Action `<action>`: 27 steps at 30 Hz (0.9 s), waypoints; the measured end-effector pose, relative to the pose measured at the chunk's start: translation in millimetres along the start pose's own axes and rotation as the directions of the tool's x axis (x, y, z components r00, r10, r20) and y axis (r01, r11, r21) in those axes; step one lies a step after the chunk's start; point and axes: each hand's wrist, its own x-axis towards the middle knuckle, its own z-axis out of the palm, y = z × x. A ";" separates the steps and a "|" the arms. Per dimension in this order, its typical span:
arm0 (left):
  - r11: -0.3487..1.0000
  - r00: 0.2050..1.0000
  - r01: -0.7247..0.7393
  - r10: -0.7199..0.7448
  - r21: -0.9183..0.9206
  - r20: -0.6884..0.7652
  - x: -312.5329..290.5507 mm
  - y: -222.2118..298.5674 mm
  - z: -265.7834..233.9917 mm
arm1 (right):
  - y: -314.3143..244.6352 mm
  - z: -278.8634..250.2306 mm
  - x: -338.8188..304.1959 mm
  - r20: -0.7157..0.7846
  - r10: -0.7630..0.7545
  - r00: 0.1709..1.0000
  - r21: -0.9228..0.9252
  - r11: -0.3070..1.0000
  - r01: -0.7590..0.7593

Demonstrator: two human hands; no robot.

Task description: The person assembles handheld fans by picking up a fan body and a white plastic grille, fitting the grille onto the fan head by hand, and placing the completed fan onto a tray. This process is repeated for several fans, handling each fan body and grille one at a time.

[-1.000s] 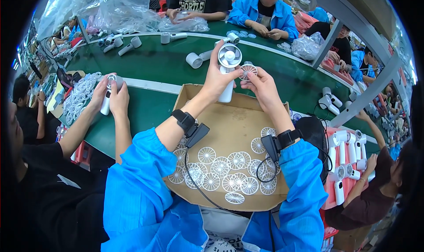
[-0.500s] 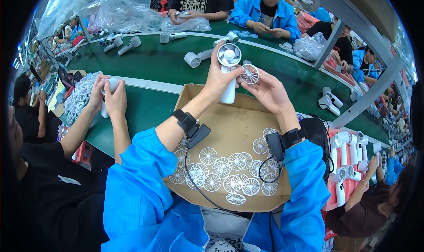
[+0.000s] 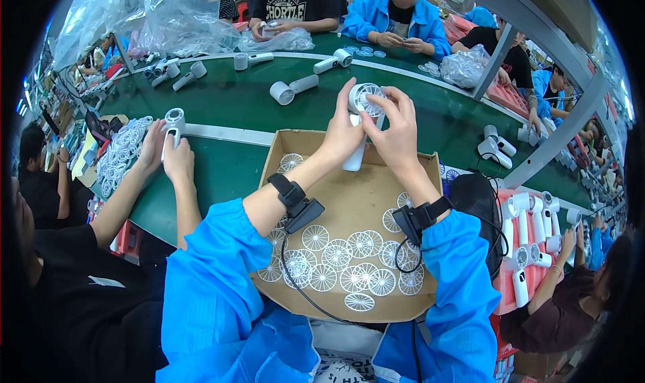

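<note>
A white handheld fan (image 3: 355, 158) is gripped in my left hand (image 3: 341, 140), its handle pointing down over the far part of the cardboard box. On the fan's round head lies a white spoked grille (image 3: 369, 93). My right hand (image 3: 396, 133) has its fingers closed against this grille and the head's rim. Whether the grille is seated cannot be seen, as my fingers cover part of it. Below my hands, the cardboard box (image 3: 349, 205) holds several loose grilles (image 3: 337, 254), mostly spread over its near half.
A green conveyor (image 3: 222, 91) beyond the box carries several white fans (image 3: 282, 93). To the left, a co-worker's hands (image 3: 176, 160) hold another fan near a heap of white rings (image 3: 124, 158). A pink tray (image 3: 505, 302) of fans stands right. A grey metal post (image 3: 564, 128) slants nearby.
My right hand has brought the grille from beside the fan onto its head. The fan has tilted and shifted slightly right. The co-worker at left has turned their fan upright.
</note>
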 end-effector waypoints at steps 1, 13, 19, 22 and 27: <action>1.000 1.000 0.005 -0.006 0.019 0.012 -0.8 -0.3 -1.2 | -0.8 1.5 -0.4 0.004 -0.001 1.000 -0.002 1.000 0.001; 0.999 0.997 0.037 -0.038 0.014 0.062 -2.5 4.6 2.6 | 0.7 -3.4 0.3 -0.017 -0.056 0.998 -0.026 0.998 0.055; 0.995 0.991 0.104 -0.103 -0.004 0.084 -4.0 8.2 -0.3 | 4.6 -2.1 1.0 0.017 -0.130 0.991 -0.067 0.989 0.131; 0.983 0.979 0.178 -0.172 -0.041 0.112 -3.1 7.5 2.6 | 7.5 -3.5 1.3 0.040 -0.156 0.987 -0.081 0.984 0.159; 0.970 0.967 0.227 -0.213 -0.091 0.141 -4.7 11.2 -3.9 | 9.6 -10.1 6.6 0.122 -0.218 0.968 -0.158 0.959 0.235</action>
